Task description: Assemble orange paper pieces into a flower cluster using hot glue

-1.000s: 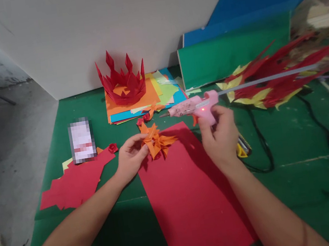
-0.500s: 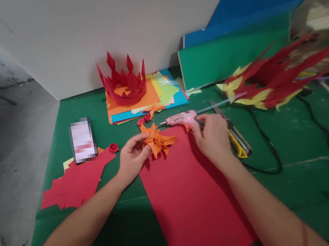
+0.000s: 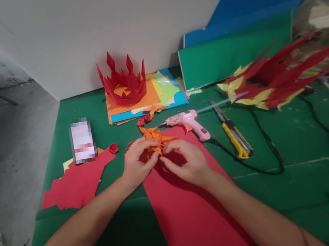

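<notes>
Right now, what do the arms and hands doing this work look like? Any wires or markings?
They are human: the bare left hand and bare right hand show no gloves, rings or watch. The left forearm and right forearm taper towards the wrists, with no sleeves, attached cables or printed markings visible.

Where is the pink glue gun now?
In the head view, the glue gun lies right of center on the green table, just beyond the right hand and left of the yellow utility knife.
</notes>
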`<action>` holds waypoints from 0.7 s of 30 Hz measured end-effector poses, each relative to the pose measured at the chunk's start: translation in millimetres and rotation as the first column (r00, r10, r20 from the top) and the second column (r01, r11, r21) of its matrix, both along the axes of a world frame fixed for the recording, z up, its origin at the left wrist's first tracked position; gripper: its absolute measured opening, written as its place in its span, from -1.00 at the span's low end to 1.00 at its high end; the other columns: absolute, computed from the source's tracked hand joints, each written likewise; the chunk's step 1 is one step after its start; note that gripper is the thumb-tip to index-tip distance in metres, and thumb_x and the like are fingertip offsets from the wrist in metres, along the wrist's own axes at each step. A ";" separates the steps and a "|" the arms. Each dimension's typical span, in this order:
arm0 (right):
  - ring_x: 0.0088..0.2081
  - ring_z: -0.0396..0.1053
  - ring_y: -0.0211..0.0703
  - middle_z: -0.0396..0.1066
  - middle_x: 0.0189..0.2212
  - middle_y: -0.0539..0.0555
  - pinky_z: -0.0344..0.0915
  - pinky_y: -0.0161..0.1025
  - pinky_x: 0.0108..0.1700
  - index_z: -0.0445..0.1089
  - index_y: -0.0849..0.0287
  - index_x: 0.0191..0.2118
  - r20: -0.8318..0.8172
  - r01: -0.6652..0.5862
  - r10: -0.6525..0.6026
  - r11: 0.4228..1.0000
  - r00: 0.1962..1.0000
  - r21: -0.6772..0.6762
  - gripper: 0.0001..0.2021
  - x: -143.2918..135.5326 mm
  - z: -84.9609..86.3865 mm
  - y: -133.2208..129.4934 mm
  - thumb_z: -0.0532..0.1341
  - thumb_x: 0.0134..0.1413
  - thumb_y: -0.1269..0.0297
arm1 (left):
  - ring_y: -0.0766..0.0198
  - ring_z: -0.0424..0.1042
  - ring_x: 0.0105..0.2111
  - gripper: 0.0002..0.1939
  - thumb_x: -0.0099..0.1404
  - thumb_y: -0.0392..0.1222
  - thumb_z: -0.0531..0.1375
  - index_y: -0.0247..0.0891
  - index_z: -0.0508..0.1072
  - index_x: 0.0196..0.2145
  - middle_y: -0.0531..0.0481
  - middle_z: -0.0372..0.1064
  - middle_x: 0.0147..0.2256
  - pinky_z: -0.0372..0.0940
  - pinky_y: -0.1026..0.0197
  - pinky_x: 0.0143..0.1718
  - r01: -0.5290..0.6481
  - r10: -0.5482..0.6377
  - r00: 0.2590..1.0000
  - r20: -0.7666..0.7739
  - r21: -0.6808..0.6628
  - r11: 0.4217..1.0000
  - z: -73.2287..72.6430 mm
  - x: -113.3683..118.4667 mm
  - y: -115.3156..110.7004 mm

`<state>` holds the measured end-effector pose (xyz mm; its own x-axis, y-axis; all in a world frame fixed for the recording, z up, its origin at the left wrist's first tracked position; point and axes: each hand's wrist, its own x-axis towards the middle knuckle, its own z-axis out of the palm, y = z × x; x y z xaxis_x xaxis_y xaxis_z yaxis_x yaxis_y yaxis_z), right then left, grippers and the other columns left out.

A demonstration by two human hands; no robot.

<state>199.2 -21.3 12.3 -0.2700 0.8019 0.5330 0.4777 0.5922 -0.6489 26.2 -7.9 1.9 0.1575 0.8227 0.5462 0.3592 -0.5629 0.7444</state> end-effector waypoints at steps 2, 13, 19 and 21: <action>-0.35 0.43 -0.24 0.46 -0.39 0.01 0.38 -0.27 -0.29 0.30 0.11 -0.29 0.034 0.025 -0.027 0.998 0.999 0.049 -0.94 2.1 1.2 1.8 0.19 0.12 0.40 | 0.27 0.45 -0.28 -0.83 0.20 -0.29 0.23 -0.20 0.44 -0.21 -0.03 0.47 -0.31 0.35 0.21 -0.22 0.025 -0.025 1.000 0.004 -0.004 1.000 0.5 0.3 0.6; -0.23 0.49 -0.15 0.54 -0.27 0.09 0.43 -0.21 -0.21 0.37 0.13 -0.10 0.143 0.037 -0.063 0.983 0.988 0.178 -0.81 6.6 1.5 3.4 0.19 0.15 0.41 | 0.34 0.43 -0.39 -0.86 0.17 -0.29 0.25 -0.22 0.39 -0.28 0.01 0.43 -0.37 0.33 0.28 -0.32 0.027 -0.027 1.000 0.004 -0.061 0.998 -2.4 0.7 1.6; -0.16 0.46 -0.11 0.51 -0.12 0.12 0.41 -0.16 -0.14 0.29 0.14 0.09 0.245 -0.019 -0.029 0.981 0.969 0.191 -0.64 8.4 -1.6 6.2 0.17 0.17 0.43 | 0.32 0.43 -0.38 -0.88 0.18 -0.28 0.25 -0.22 0.40 -0.29 0.01 0.45 -0.38 0.32 0.26 -0.32 0.049 -0.050 0.999 -0.022 -0.054 0.997 -2.5 0.1 2.6; -0.15 0.44 -0.10 0.51 -0.12 0.14 0.40 -0.16 -0.14 0.27 0.15 0.11 0.257 -0.032 -0.023 0.978 0.966 0.207 -0.63 9.0 -1.9 7.3 0.16 0.17 0.43 | 0.31 0.43 -0.37 -0.88 0.18 -0.30 0.24 -0.22 0.41 -0.29 0.01 0.45 -0.39 0.32 0.26 -0.30 0.061 -0.062 0.997 -0.033 -0.036 0.997 -1.8 0.2 2.8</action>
